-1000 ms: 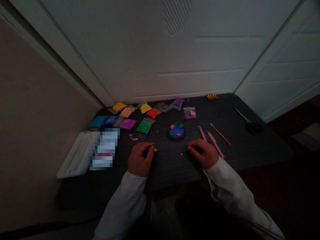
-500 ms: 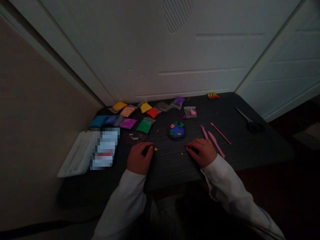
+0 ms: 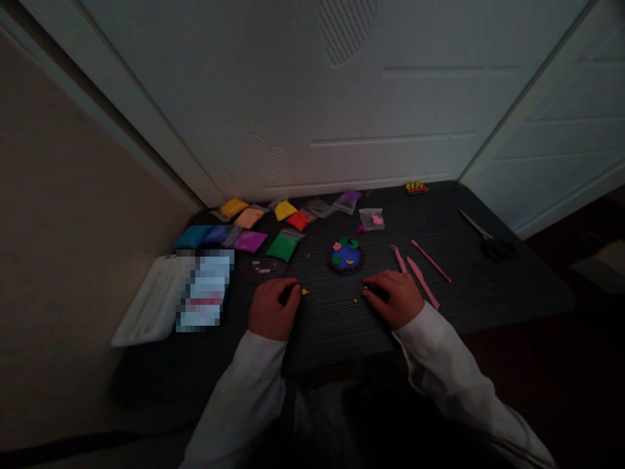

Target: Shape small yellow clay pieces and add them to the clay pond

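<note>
My left hand (image 3: pixel 274 309) rests on the dark table with thumb and forefinger drawn together. A yellow clay piece (image 3: pixel 305 292) sticks out at those fingertips. My right hand (image 3: pixel 394 298) pinches a tiny yellow bit of clay (image 3: pixel 365 287) between thumb and forefinger. On the table between the hands lies a yellow clay crumb (image 3: pixel 355 300). Just beyond them stands a small clay pond (image 3: pixel 348 255), blue with a dark brown rim, green pads, a pink flower and a yellow shape.
Bags of coloured clay, such as a green bag (image 3: pixel 284 245), line the back left. A white tray (image 3: pixel 149 306) and a blurred-out device (image 3: pixel 205 293) lie left. Pink tweezers (image 3: pixel 398 257), a pink knife (image 3: pixel 422 282), a pink stick (image 3: pixel 431 261) and scissors (image 3: pixel 483 238) lie right.
Both hands stay nearly still. The left hand has shifted a trace to the right, closer against the yellow piece.
</note>
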A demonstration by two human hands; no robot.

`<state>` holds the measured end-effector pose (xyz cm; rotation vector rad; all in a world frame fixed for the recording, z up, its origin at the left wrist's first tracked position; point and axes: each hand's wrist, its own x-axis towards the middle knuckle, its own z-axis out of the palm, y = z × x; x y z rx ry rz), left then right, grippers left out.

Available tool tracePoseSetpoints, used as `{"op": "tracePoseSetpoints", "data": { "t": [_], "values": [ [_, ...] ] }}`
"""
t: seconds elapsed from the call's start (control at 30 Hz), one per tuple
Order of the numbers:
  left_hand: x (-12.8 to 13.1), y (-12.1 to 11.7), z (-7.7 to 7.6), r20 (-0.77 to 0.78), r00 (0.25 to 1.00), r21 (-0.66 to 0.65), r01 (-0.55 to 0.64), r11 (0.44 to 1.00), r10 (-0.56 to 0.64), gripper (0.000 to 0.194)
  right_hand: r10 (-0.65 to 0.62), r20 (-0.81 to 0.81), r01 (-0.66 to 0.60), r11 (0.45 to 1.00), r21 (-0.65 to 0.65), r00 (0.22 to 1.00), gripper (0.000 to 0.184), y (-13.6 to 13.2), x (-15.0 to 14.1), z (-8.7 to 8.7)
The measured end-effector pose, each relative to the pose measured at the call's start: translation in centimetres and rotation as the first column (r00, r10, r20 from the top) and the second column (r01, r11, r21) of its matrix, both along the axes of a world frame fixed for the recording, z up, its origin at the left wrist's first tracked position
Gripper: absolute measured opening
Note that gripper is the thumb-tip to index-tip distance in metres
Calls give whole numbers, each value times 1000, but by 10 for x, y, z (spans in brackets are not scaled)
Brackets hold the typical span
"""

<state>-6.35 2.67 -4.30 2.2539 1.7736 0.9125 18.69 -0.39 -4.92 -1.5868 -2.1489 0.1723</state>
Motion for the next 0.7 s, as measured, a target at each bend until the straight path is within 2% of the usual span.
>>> {"op": "tracePoseSetpoints", "data": {
  "t": [0.2,0.37,0.53,0.7],
  "values": [
    [2,1,-4,-38,999,-7,35,999,-35,23,3,-53,-1,1000,26,999,24,-1,2,3],
    [0,1,-5,-20,998,-45,63,997,-64,17,61,-60,-58,997,56,996,24,-4,-1,5],
    [0,1,-3,71,995,-87,82,993,-76,15,120,-47,-116,990,81,992,24,-6,-6,9],
    [3,-4,5,234,972,-153,65,986,-28,15,112,-91,-101,988,113,990,22,-7,-10,13]
  ]
}}
